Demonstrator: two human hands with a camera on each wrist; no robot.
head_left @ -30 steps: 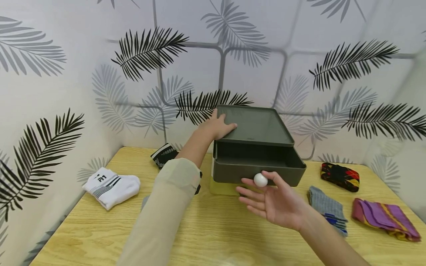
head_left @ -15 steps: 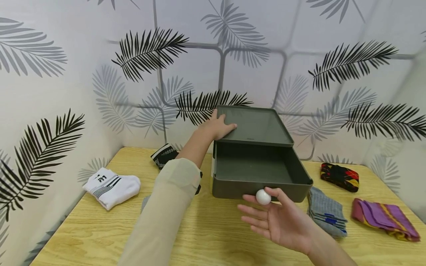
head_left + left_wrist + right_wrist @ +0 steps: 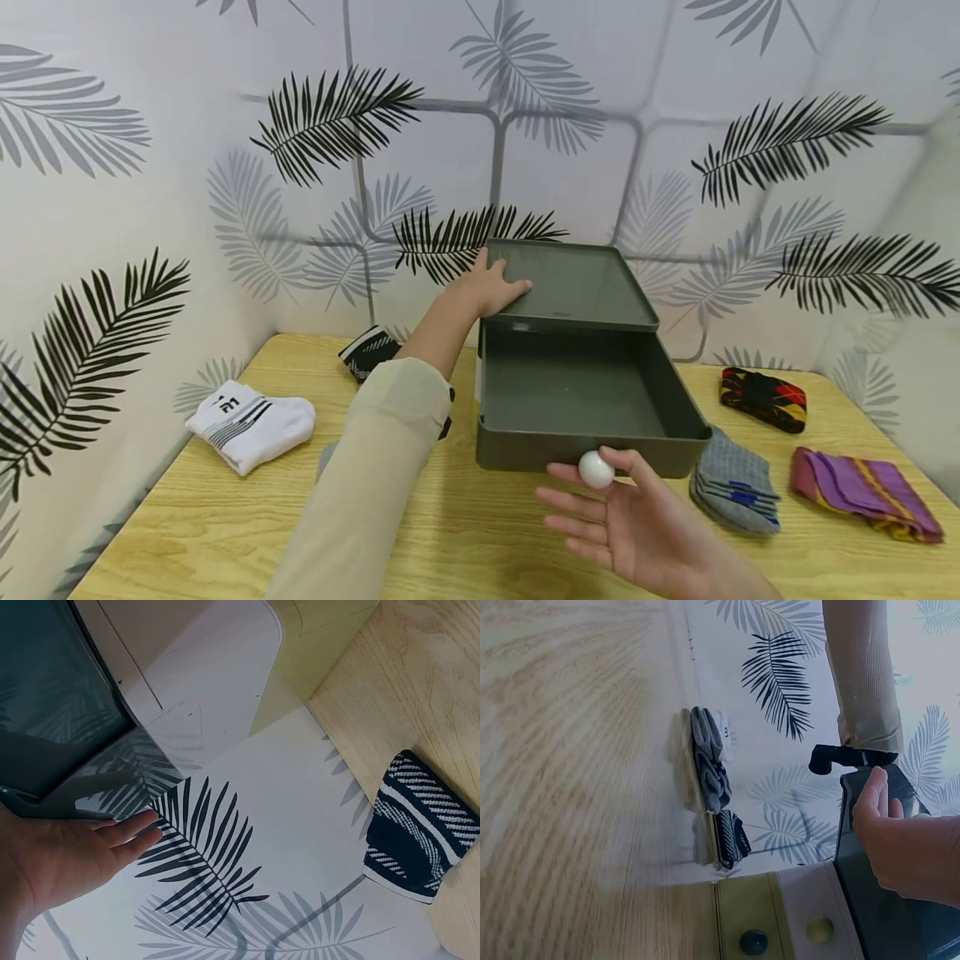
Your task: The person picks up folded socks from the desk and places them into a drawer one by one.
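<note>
A dark grey top drawer [image 3: 592,454] stands pulled out of a small drawer cabinet [image 3: 570,279], its inside showing bare. My right hand [image 3: 648,529] pinches the drawer's round white knob [image 3: 596,469] between thumb and index finger, the other fingers extended. On the left part of the cabinet's dark top lies my left hand [image 3: 487,287], fingers spread. The left wrist view shows that hand [image 3: 67,859] beside the cabinet's edge. Lower fronts, a white one [image 3: 801,900] and a yellow one [image 3: 742,907], each with a knob, appear in the right wrist view.
White socks [image 3: 251,425] and black patterned socks [image 3: 370,352] lie left on the wooden table [image 3: 172,517]; grey ones are partly behind my left sleeve. To the right are grey socks [image 3: 735,487], dark argyle socks [image 3: 765,400] and purple socks [image 3: 866,492]. A leaf-patterned wall covering stands behind.
The drawer has slid further out toward me, with my right hand moving along on its knob. More of the drawer's inside shows. My left hand has stayed on the cabinet top.
</note>
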